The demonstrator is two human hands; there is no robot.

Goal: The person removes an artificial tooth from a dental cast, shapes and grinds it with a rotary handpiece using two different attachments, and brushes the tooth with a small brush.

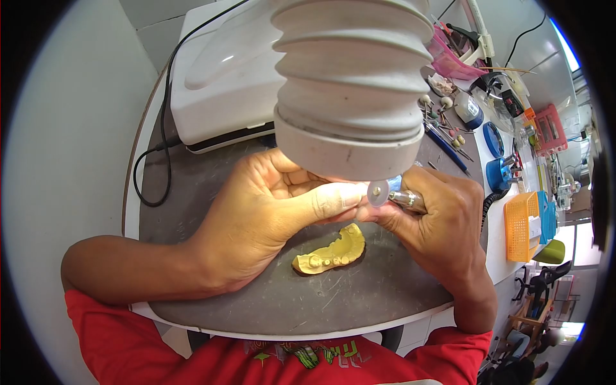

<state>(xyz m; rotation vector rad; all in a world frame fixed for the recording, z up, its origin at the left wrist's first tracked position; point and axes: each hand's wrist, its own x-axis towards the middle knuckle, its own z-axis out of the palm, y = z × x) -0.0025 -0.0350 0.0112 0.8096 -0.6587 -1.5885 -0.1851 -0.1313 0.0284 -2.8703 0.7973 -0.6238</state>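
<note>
My right hand (pixel 439 208) is wrapped round a rotary handpiece (pixel 409 199) with a metal tip. A translucent whitish disc (pixel 378 192) is mounted on its end, close to my left fingertips. My left hand (pixel 269 205) is closed in a pinch, thumb stretched toward the disc; whatever it holds is too small or hidden to make out. A yellow dental model (pixel 330 251), part of an arch with teeth, lies on the grey mat below my hands. The end of a ribbed white hose (pixel 350 147) hangs just above my fingers and covers some of them.
A white machine (pixel 224 77) with a black cable (pixel 168 115) stands at the back left. Several burs and polishing points (pixel 443 109) and blue pens (pixel 447 146) lie at the right. Beyond are a blue-capped bottle (pixel 468 110), an orange basket (pixel 521 226) and a pink tray (pixel 452 58).
</note>
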